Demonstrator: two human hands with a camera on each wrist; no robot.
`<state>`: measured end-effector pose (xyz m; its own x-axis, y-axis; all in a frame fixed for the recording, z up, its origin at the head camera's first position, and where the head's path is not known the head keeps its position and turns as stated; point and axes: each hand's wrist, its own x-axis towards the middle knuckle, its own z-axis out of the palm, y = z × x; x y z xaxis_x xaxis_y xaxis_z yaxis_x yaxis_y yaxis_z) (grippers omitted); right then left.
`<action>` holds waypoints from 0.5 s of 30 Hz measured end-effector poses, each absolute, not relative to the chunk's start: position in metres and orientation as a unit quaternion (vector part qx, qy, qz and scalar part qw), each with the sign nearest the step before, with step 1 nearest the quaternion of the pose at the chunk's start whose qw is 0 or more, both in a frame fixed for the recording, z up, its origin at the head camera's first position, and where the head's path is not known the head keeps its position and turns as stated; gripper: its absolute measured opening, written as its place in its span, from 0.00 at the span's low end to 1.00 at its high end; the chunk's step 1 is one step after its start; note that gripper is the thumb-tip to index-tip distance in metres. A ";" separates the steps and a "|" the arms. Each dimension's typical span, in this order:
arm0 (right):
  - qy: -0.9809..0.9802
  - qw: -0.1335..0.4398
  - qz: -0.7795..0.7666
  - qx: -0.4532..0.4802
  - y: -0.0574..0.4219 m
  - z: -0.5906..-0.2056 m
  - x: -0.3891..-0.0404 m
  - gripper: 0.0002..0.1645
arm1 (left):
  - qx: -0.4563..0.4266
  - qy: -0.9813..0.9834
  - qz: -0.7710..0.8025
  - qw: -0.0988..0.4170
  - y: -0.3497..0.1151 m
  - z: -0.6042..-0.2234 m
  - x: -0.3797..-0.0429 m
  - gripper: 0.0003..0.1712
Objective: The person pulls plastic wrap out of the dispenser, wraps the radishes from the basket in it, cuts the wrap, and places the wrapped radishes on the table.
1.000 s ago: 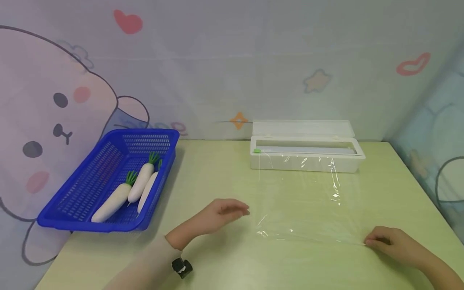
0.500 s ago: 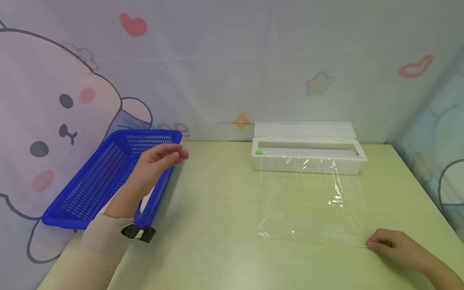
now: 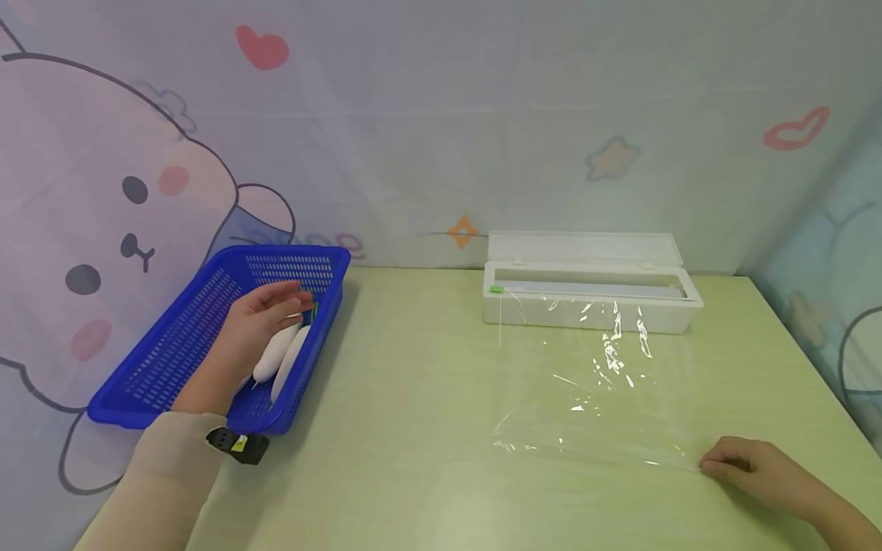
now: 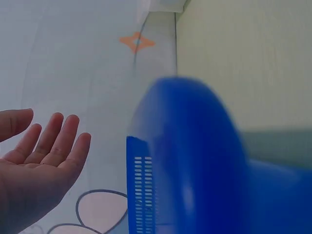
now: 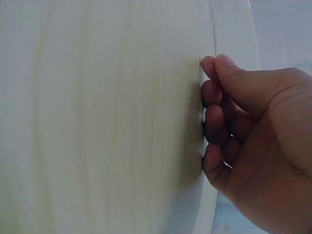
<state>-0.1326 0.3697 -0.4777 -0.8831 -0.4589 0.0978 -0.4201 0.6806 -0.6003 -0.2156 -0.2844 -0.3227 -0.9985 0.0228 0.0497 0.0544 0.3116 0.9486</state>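
Observation:
Over the blue basket (image 3: pixel 338 283) my left hand (image 3: pixel 251 325) hovers with loosely spread fingers and holds nothing. Beneath and beside it lie white radishes (image 3: pixel 277 356) with green tops, partly hidden by the hand. In the left wrist view the same hand (image 4: pixel 44 170) is relaxed beside the basket's blurred rim (image 4: pixel 190 146). My right hand (image 3: pixel 758 471) pinches the near right corner of clear plastic wrap (image 3: pixel 596 409) between thumb and forefinger. That pinch of the right hand (image 5: pixel 258 117) shows close up in the right wrist view. The wrap runs back to a white wrap dispenser (image 3: pixel 592 312).
The dispenser's lid (image 3: pixel 586 249) stands raised, and a green slide cutter (image 3: pixel 496 289) sits at its left end. A light green table (image 3: pixel 400 428) carries everything. Behind it hangs a printed cloth (image 3: pixel 413 138). A black strap device (image 3: pixel 237 445) is on my left wrist.
My left hand has moved left from beside the wrap to above the radishes in the basket. The right hand keeps its pinch on the wrap's corner, and glints on the film have shifted.

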 end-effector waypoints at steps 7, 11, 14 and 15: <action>0.919 0.033 -0.315 -0.233 0.370 -0.478 -0.132 0.09 | 0.022 -0.846 -0.533 -0.010 -0.311 -0.346 -0.225 0.28; 0.920 0.041 -0.314 -0.232 0.371 -0.478 -0.132 0.08 | 0.036 -0.852 -0.522 -0.027 -0.322 -0.361 -0.228 0.29; 0.917 0.047 -0.319 -0.234 0.372 -0.479 -0.133 0.08 | 0.035 -0.855 -0.516 -0.037 -0.327 -0.369 -0.227 0.30; 0.916 0.047 -0.322 -0.236 0.372 -0.479 -0.133 0.09 | 0.036 -0.855 -0.515 -0.040 -0.329 -0.371 -0.227 0.30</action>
